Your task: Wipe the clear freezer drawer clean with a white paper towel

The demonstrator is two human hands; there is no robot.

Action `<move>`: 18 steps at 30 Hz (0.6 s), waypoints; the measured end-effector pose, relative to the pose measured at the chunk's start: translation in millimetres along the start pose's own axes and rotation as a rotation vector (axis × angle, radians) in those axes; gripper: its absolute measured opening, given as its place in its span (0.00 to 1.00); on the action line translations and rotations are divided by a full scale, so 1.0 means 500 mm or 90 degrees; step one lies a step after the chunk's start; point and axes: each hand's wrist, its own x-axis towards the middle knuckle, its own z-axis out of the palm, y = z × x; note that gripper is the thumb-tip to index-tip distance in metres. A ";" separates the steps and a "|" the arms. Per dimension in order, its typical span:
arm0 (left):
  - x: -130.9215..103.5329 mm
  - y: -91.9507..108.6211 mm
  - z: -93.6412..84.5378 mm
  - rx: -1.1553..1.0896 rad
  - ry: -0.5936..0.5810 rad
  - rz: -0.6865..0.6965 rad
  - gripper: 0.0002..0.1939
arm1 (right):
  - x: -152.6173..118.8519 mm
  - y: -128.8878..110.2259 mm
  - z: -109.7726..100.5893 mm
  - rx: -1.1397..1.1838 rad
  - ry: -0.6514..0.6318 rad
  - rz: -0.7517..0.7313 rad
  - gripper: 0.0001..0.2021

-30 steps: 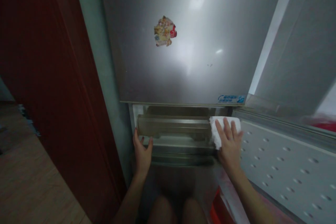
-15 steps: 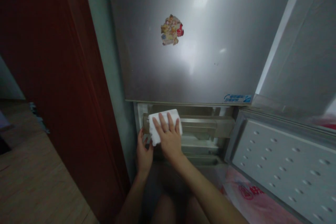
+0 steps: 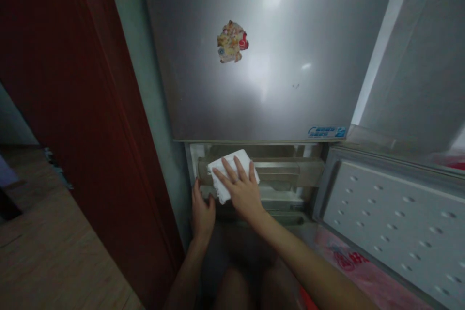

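Observation:
A white cloth (image 3: pixel 234 167) lies against the front of a freezer drawer (image 3: pixel 276 172) in the lower fridge compartment. My right hand (image 3: pixel 245 191) presses it there from above, fingers spread over the cloth and moving with it; the thumb is hidden. Beside the left end of the drawer is my left hand (image 3: pixel 203 210), its thumb apart from the fingers and nothing seen in it. The left fingertips reach the drawer's left edge; whether they touch it I cannot tell.
The freezer door (image 3: pixel 392 218) stands swung out to the right, above a pink plastic bag (image 3: pixel 356 261). The upper fridge door (image 3: pixel 272 82) is closed and carries a torn sticker (image 3: pixel 232 42). A dark red wooden door (image 3: pixel 98 121) is close on the left.
My right hand and the cloth have slid slightly right along the drawer front, and the cloth has turned a little. My left hand stays at the drawer's left end.

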 end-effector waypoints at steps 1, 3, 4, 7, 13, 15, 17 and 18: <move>0.000 -0.001 -0.001 0.013 -0.005 -0.008 0.33 | -0.020 0.023 -0.007 -0.023 0.002 0.007 0.30; 0.000 -0.002 -0.002 0.026 -0.009 -0.015 0.32 | -0.063 0.072 -0.023 -0.073 0.004 0.037 0.32; 0.001 -0.002 -0.002 0.028 -0.008 -0.011 0.32 | -0.086 0.099 -0.030 -0.096 0.006 0.057 0.33; 0.000 -0.001 0.000 0.020 -0.005 -0.020 0.32 | -0.157 0.181 -0.048 -0.149 0.020 0.121 0.37; -0.004 -0.002 0.009 0.024 0.004 -0.017 0.33 | -0.245 0.284 -0.055 -0.161 0.035 0.245 0.44; -0.004 -0.005 0.011 0.026 0.006 -0.014 0.33 | -0.244 0.282 -0.045 -0.145 0.058 0.260 0.44; -0.003 -0.008 0.011 0.033 0.007 -0.013 0.33 | -0.228 0.262 -0.034 -0.126 0.077 0.266 0.45; -0.003 -0.010 0.012 0.037 0.006 -0.012 0.32 | -0.216 0.248 -0.027 -0.116 0.085 0.264 0.45</move>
